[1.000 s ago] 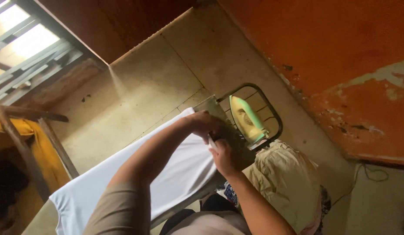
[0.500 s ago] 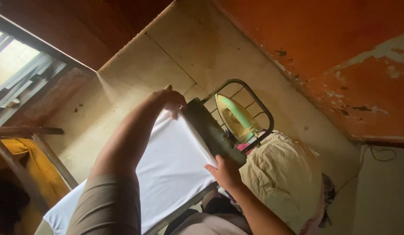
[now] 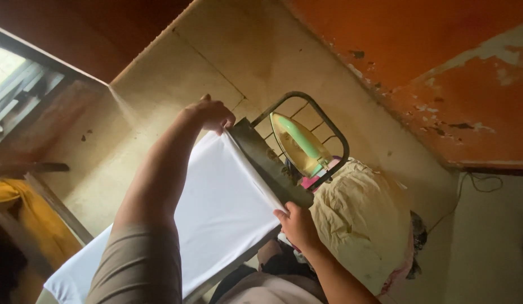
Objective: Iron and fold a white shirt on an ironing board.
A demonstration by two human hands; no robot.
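Stretching along the ironing board (image 3: 256, 155), the white cloth (image 3: 216, 208) covers nearly its whole top, and I have it pulled flat so no fold sits under it; it lies from the lower left corner of my view up to the board's dark end. Beyond that end the metal rest (image 3: 333, 132) sticks out over the floor, and my green iron (image 3: 298, 143) lies on it on its side, clear of the fabric so the soleplate touches nothing. Just beside the board, on my right, a heap of cream fabric (image 3: 363, 225) waits with something pink showing beneath it, well within reach. My left hand (image 3: 212, 115) is at the far corner of the cloth, fingers closed and pinching the edge. My right hand (image 3: 295, 222) pinches the near corner of the same edge, fingers curled over it. Held at both corners like this, the hem runs taut and straight between my hands, right along the end of the board
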